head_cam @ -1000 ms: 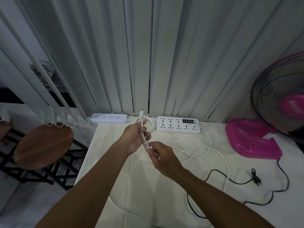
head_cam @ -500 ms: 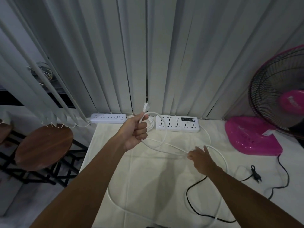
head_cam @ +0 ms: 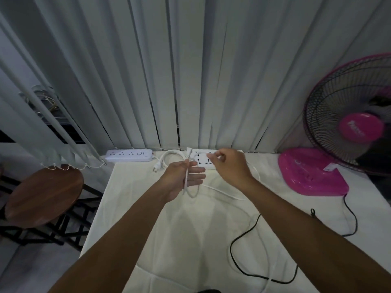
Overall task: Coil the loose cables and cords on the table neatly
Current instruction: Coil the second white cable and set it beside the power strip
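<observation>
My left hand [head_cam: 182, 179] holds a small loop of the white cord [head_cam: 191, 194] against its palm, thumb on top and fingers stretched out; the cord's plug end sticks up behind it. Raised just right of it, my right hand [head_cam: 229, 166] pinches the same white cord, which trails from there down over the table [head_cam: 190, 240] to the front edge. This cord belongs to the large white power strip [head_cam: 203, 160], half hidden behind my hands. A second white strip [head_cam: 129, 155] lies at the back left with its own cord coiled [head_cam: 167, 159] beside it.
A pink fan [head_cam: 357, 123] stands at the right on a pink base [head_cam: 311, 172]. Its black cord [head_cam: 243, 269] loops loosely over the table's right half. Grey vertical blinds hang behind. A round wooden stool [head_cam: 42, 195] stands left of the table.
My right hand has risen from the table at the right and come up next to the left hand, bringing the white cord with it. A new small loop now hangs from my left hand.
</observation>
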Tool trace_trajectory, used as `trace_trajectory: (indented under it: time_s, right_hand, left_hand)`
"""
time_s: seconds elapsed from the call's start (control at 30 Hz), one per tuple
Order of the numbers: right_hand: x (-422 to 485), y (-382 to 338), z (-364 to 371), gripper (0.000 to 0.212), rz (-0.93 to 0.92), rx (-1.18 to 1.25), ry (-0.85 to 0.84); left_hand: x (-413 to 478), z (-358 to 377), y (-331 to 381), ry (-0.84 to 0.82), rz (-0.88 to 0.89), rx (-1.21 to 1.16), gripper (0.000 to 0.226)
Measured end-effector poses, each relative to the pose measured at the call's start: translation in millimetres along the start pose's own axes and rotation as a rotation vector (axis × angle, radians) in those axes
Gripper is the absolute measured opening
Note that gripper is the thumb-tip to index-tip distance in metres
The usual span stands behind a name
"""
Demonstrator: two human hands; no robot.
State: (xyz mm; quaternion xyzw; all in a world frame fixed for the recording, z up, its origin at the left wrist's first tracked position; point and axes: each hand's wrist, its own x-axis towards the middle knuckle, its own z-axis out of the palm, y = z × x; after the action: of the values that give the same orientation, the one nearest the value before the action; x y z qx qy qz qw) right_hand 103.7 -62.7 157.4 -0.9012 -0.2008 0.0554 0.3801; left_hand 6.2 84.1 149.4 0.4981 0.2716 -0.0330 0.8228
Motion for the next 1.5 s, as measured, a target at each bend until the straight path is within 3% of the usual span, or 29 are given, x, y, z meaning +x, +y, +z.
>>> trace_trajectory:
  time_s: [0.13, 0.27, 0.37, 0.63, 0.77, 0.83, 0.9, 0.97, 1.07, 1.13, 1.27, 1.5]
  right_hand:
    - [-34.2, -17.7, 17.0, 0.015, -0.307, 0.116, -0.034]
    - [-67.4, 13.5, 34.8, 0.021, -0.400, -0.162, 0.110]
    - [-82.8, 36.5, 40.4, 0.032, -0.344, -0.211, 0.088]
    - [-68.9, 23.1, 35.4, 0.045, -0.166, 0.129, -0.031]
    - [-75.0, 57.3, 36.2, 0.040, -0.257, -0.248, -0.049]
    - [-79.9, 87.0, 34.4, 0.029, -0.420, -0.362, 0.023]
    - [-82.5, 121.5, 29.7, 0.013, -0.459, -0.419, 0.026]
    - [-81.3, 156.4, 20.1, 0.004, -0.369, -0.466, -0.062]
    - [-80.9, 189.5, 6.4, 0.019, -0.086, -0.525, -0.309]
    - [-78.9, 190.1, -0.3, 0.022, 0.158, -0.334, -0.419]
    - [-63.1, 167.5, -4.1, 0.028, 0.508, 0.170, -0.227]
    - [-6.7, 106.3, -23.0, 0.019, 0.773, 0.540, 0.030]
  left_hand:
    - [6.0, 9.6, 6.7, 0.063, 0.092, -0.207, 0.034]
    - [9.7, 7.6, 14.9, 0.105, 0.160, -0.347, 0.032]
    - [9.7, 8.6, 16.7, 0.109, 0.183, -0.363, 0.032]
    - [1.8, 39.5, 5.6, 0.126, 0.203, -0.005, 0.037]
    - [0.4, 42.0, 10.1, 0.094, 0.178, -0.231, 0.030]
    - [-0.6, 41.9, 13.4, 0.078, 0.155, -0.323, 0.030]
    - [-0.4, 38.5, 16.2, 0.054, 0.143, -0.361, 0.032]
    - [-0.2, 33.4, 18.2, -0.005, 0.139, -0.387, 0.033]
    - [0.7, 27.7, 20.2, -0.067, 0.130, -0.401, 0.034]
    - [0.5, 27.6, 20.4, -0.088, 0.116, -0.371, 0.032]
    - [-3.5, 31.2, 21.6, -0.135, 0.081, -0.255, 0.031]
    - [-10.2, 37.4, 19.1, -0.063, 0.129, 0.287, 0.035]
